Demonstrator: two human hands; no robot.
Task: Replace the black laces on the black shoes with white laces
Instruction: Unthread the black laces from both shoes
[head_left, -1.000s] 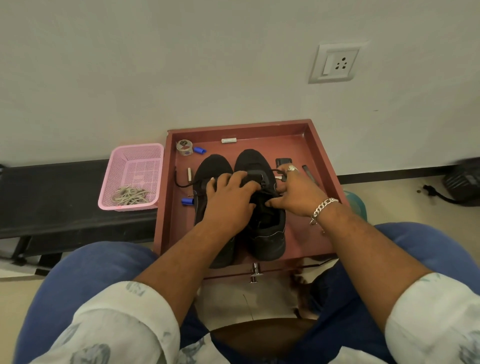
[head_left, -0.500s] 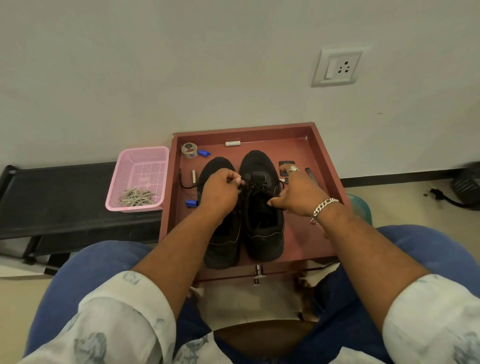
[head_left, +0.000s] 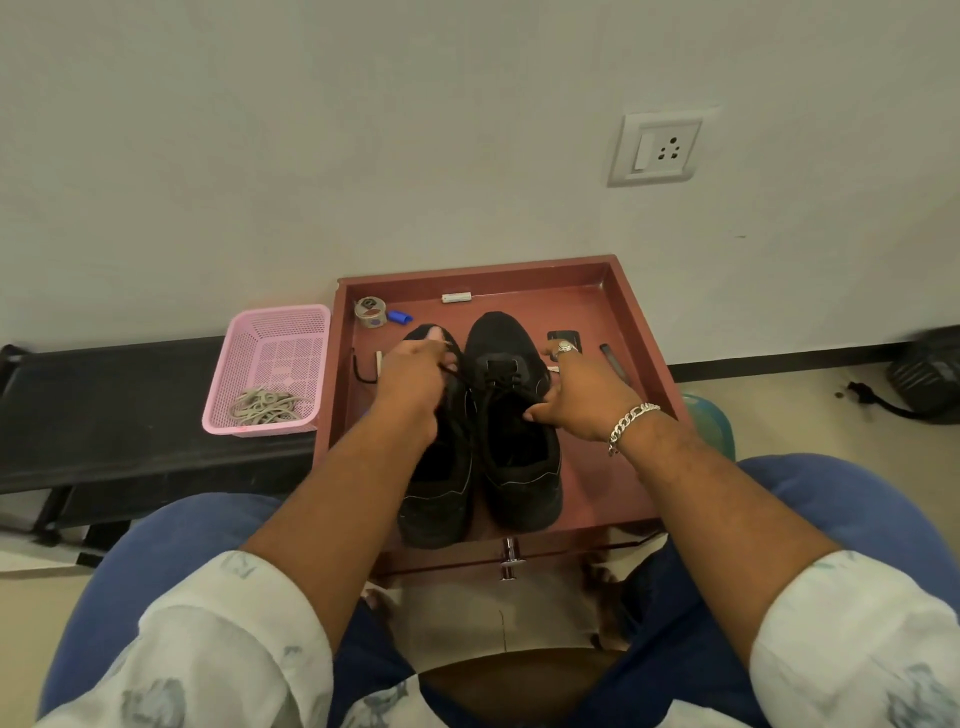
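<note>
Shoes (head_left: 511, 441) sit side by side in the red tray (head_left: 613, 467), toes away from the person. Left hand (head_left: 415, 379) hovers over the left shoe, fingers pinching a black lace (head_left: 470, 382) that runs right to the other shoe's eyelets. Right hand (head_left: 582, 395) rests against the right shoe's outer side, fingers curled on its collar. White laces (head_left: 262, 405) lie in the pink basket (head_left: 275, 358), well left of both hands.

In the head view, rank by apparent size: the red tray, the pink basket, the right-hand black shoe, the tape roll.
1. red tray
2. pink basket and right-hand black shoe: look alike in size, so unranked
3. tape roll
</note>
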